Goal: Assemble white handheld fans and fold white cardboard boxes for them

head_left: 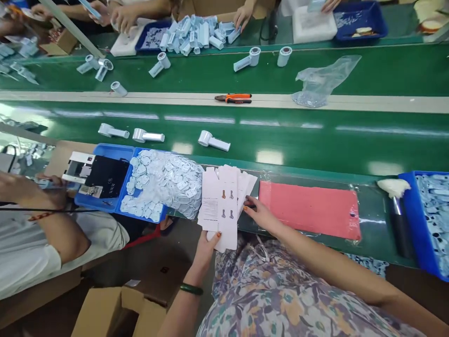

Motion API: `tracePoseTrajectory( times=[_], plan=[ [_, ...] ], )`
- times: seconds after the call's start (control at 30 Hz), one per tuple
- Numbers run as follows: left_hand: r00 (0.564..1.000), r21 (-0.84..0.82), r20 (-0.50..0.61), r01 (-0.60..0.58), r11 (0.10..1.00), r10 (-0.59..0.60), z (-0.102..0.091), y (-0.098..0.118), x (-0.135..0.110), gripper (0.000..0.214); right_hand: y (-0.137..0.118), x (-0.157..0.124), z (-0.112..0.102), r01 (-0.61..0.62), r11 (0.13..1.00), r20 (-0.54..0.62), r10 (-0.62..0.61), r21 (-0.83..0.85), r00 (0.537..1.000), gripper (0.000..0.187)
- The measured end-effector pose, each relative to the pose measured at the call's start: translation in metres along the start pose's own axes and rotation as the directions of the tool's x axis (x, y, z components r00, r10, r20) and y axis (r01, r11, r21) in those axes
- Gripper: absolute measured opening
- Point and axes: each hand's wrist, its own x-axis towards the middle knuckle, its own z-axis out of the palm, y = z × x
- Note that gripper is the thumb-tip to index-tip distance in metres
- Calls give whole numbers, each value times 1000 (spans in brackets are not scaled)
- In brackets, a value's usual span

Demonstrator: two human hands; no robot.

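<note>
My left hand grips the lower edge of a stack of flat white die-cut cards, thumb on top, fingers underneath. My right hand pinches the right side of the same fanned stack, just left of a pink mat on the bench edge. The cards carry small printed marks and cut-outs. A blue tray heaped with small white plastic parts sits directly left of the stack.
A green conveyor carries white roller-shaped parts, orange pliers and a plastic bag. A co-worker's arm is at left. Another blue bin and a brush lie at right. Cardboard boxes stand below.
</note>
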Motion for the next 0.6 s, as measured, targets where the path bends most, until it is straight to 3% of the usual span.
tracePoseTrajectory(
  times=[0.13,0.27,0.33,0.37,0.4,0.43,0.5,0.53,0.6],
  plan=[
    [997,8,-59,-41,999,42,-1,3,-1,83,7,3,-15,6,999,131,-11,42,991,65],
    [983,145,-157,-73,987,96,-13,9,-16,76,13,7,-30,29,993,219,-54,115,974,65],
    [941,235,-276,-129,963,194,-19,16,-27,81,12,10,-34,75,989,213,-102,130,972,62],
    [897,328,-327,-187,926,297,-20,21,-31,83,10,13,-34,111,985,207,-137,132,969,59],
    [836,462,-333,-258,848,436,-17,24,-34,84,9,16,-33,151,980,202,-175,129,964,54],
    [765,618,-266,-333,712,587,-11,27,-36,84,8,18,-32,190,974,198,-212,121,957,48],
    [625,844,84,-459,278,776,9,28,-33,85,9,24,-28,256,960,198,-274,109,941,42],
    [576,864,283,-500,57,767,21,27,-28,85,10,26,-26,281,952,199,-300,117,933,42],
    [533,809,539,-542,-226,652,41,24,-17,85,16,30,-23,335,926,192,-366,176,911,47]
  ],
)
